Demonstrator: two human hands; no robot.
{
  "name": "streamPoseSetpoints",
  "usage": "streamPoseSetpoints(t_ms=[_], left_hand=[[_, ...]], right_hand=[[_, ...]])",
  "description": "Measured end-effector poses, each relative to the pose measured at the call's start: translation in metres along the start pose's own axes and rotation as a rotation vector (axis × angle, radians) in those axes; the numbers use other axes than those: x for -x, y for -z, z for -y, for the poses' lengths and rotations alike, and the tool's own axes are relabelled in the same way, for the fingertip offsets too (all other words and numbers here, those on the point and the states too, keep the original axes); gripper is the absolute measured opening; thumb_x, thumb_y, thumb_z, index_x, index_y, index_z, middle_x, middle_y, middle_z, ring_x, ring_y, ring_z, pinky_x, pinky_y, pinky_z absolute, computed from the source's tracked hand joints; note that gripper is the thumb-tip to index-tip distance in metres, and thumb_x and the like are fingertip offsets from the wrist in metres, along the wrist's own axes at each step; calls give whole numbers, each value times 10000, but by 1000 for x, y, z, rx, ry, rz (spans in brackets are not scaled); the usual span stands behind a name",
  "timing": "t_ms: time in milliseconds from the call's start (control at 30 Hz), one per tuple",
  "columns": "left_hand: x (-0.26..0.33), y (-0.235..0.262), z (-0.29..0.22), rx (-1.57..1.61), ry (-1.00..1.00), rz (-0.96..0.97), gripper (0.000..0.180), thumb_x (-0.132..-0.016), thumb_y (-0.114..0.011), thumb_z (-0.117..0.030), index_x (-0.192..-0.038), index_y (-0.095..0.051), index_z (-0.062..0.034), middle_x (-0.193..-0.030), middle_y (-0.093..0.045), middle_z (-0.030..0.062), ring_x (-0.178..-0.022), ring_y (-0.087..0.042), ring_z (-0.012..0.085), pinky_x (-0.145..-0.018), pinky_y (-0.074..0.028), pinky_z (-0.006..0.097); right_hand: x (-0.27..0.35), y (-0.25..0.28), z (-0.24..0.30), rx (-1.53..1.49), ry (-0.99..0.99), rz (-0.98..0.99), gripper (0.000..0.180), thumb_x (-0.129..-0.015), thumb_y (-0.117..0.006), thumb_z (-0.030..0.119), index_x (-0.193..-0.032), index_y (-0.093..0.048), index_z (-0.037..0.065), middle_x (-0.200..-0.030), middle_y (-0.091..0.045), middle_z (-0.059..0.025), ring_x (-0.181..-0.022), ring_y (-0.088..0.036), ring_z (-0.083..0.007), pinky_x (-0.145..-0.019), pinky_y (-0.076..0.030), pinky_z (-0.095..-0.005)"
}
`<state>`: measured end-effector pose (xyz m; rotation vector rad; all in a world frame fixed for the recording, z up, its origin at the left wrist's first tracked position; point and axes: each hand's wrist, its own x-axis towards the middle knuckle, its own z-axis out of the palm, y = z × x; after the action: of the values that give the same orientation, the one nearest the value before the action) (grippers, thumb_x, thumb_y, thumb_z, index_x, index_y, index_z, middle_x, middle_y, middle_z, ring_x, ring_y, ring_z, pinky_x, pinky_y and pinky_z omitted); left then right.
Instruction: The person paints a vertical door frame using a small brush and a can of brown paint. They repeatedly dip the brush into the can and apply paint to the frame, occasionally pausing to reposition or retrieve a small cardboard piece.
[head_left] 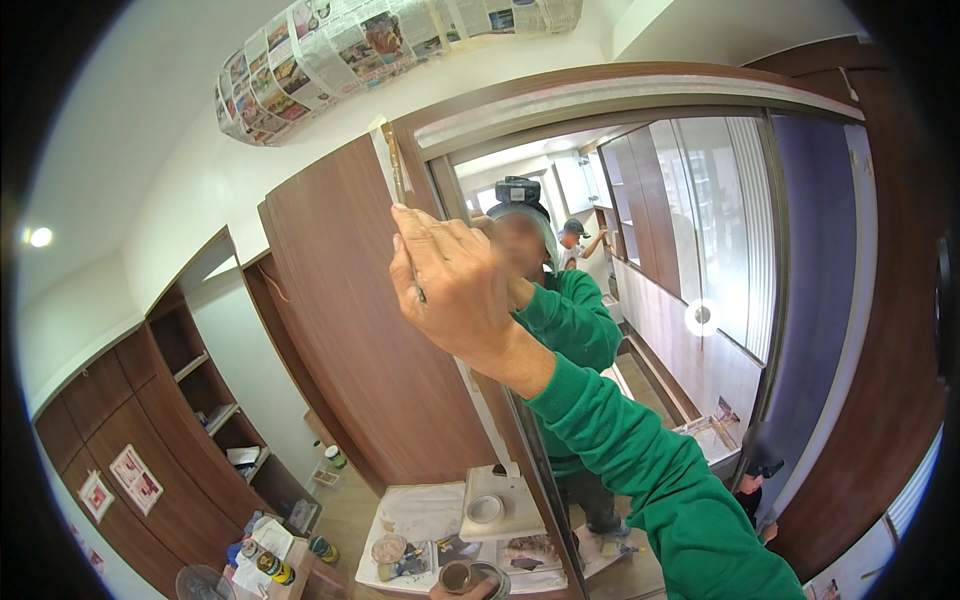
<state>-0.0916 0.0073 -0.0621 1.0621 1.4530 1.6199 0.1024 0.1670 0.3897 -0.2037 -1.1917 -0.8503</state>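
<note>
My right hand [455, 275], in a green sleeve, is raised to the front edge of a brown wood-grain cabinet panel [330, 290]. Its fingers are pinched round a thin brush [420, 294], mostly hidden by the hand. Just above the fingertips, a wet-looking brown streak [393, 160] runs up the edge beside pale masking tape [381, 148]. Low at the bottom edge, my left hand [483, 588] is partly in view, closed round a small cup [457, 576] with something brown inside. A second grey round container shows against it.
A mirrored sliding door [640, 230] stands close on the right, reflecting me and a co-worker. Another person [760, 478] is at lower right. Newspaper wraps a long fixture [330, 70] overhead. Below are a covered bench [420, 500], a white ring [485, 510] and cans [275, 568].
</note>
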Motion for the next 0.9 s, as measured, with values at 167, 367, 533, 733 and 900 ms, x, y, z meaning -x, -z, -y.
streamPoseSetpoints(t_ms=[167,367,533,733,900], left_hand=[[7,0,-18,-7,21,34,399,-732,-935,36,-1097,-779,-5,-981,-782,94,-898,-737,202,-810,-604,372],[13,-1,-30,-20,52,72,394,-736,-936,27,-1098,-782,-4,-979,-783,88,-893,-735,195,-808,-603,367],[14,-2,-29,-4,131,54,384,-740,-940,7,-1093,-788,-2,-976,-785,82,-882,-731,186,-807,-601,364],[18,2,-41,-31,138,28,367,-739,-935,3,-1075,-791,-11,-972,-783,79,-871,-725,185,-802,-598,362],[15,-4,-43,-42,113,21,372,-722,-944,-1,-1059,-787,-18,-955,-777,74,-857,-718,182,-790,-595,364]], right_hand=[[4,0,3,-8,-15,-2,348,-915,-705,56,-1224,-697,-103,-1071,-782,-194,-843,-729,-273,-751,-574,-389],[6,7,5,-9,-26,8,338,-913,-700,48,-1215,-697,-102,-1059,-780,-198,-836,-733,-282,-737,-580,-386],[12,14,11,-23,-40,10,343,-909,-698,42,-1223,-693,-97,-1045,-777,-198,-835,-732,-292,-719,-570,-390],[0,9,17,-37,-15,-20,373,-909,-705,60,-1251,-684,-87,-1071,-776,-193,-853,-722,-287,-719,-557,-401],[-15,-3,2,13,23,-40,365,-901,-731,14,-1252,-699,-81,-1012,-788,-197,-796,-749,-295,-703,-584,-371]])
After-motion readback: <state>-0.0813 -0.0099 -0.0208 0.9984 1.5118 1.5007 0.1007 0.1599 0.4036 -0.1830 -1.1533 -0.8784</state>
